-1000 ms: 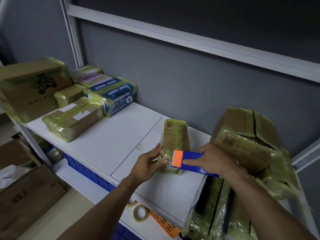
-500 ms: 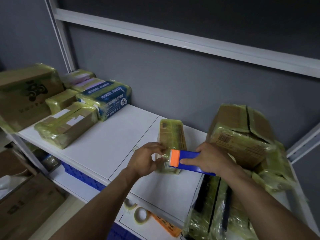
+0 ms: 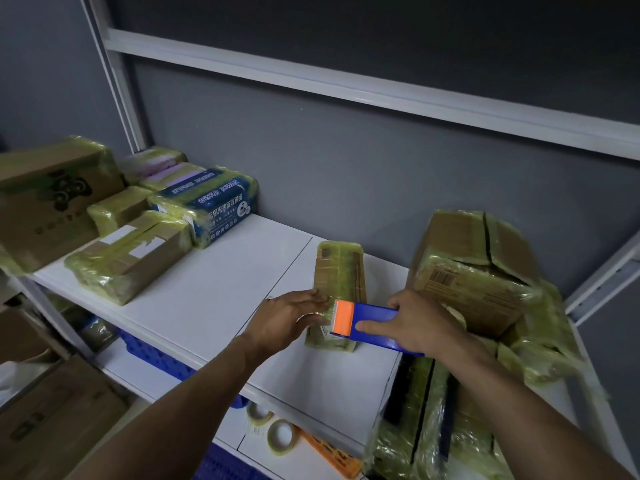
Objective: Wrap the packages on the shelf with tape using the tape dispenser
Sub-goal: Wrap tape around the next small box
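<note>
While our right hand (image 3: 419,323) keeps the tape dispenser (image 3: 372,322) at the near end of the small package (image 3: 341,271), our left hand (image 3: 287,318) changes. Half a second ago its fingers were curled up beside the orange end of the dispenser. Now the fingers (image 3: 317,295) are straight again and lie flat against the left side of the package. This hand holds nothing; it only presses. Our right hand is wrapped round the blue body of the dispenser, with one finger laid along its side.

We think the left hand is pushing the tape down so it sticks, and keeping the package from sliding. We cannot see the strip of tape itself, because it is see-through and that spot is blurry. A new pull of tape can likely start from here.

The small package is a long, thin cardboard box. It lies on the white shelf (image 3: 214,299) between our two hands, with its far end close to the grey wall (image 3: 346,168). A big taped box (image 3: 474,265) sits just to its right. The package looks shiny and yellow-green, so it already has a lot of tape on it. Its far end looks fully covered. Part of its near end is hidden behind the dispenser.
</note>
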Demonstrator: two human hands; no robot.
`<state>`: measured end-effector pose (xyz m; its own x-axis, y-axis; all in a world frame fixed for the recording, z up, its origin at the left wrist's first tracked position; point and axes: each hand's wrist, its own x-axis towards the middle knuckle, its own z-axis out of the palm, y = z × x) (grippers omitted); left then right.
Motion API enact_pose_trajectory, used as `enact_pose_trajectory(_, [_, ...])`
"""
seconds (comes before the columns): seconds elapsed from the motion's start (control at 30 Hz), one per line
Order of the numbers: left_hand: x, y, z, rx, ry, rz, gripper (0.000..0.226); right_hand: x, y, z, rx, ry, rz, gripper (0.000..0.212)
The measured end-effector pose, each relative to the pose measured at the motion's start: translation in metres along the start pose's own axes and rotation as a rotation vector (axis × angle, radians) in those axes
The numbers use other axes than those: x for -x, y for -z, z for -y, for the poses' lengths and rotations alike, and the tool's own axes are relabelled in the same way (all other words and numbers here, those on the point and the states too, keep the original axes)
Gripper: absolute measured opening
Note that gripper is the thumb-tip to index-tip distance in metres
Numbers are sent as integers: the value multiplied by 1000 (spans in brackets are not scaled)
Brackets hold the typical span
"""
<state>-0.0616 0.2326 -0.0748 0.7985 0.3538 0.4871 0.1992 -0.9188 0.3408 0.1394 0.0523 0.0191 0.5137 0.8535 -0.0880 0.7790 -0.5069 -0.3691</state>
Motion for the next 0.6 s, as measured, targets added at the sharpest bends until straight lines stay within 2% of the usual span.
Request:
enact_pose_trajectory(0.13, [4, 4, -7, -33, -38, 7, 28, 6, 8, -1, 15, 23, 14, 70])
enact_pose_trajectory(0.27, [17, 13, -5, -38, 66, -4, 29, 14, 23, -11, 38, -8, 6, 69])
enact_pose_trajectory(0.33, [21, 15, -8, -65, 55, 42, 30, 16, 28, -15, 54, -2, -8, 71])
enact_pose_trajectory(0.4, [23, 15, -13, -105, 56, 86, 39, 17, 28, -15, 86, 9, -9, 69])
enact_pose_trajectory(0.53, [27, 16, -22, -234, -17, 135, 77, 16, 23, -15, 89, 4, 3, 68])
enact_pose_trajectory(0.6, [27, 18, -23, -264, -36, 134, 77, 12, 22, -15, 89, -12, 9, 68])
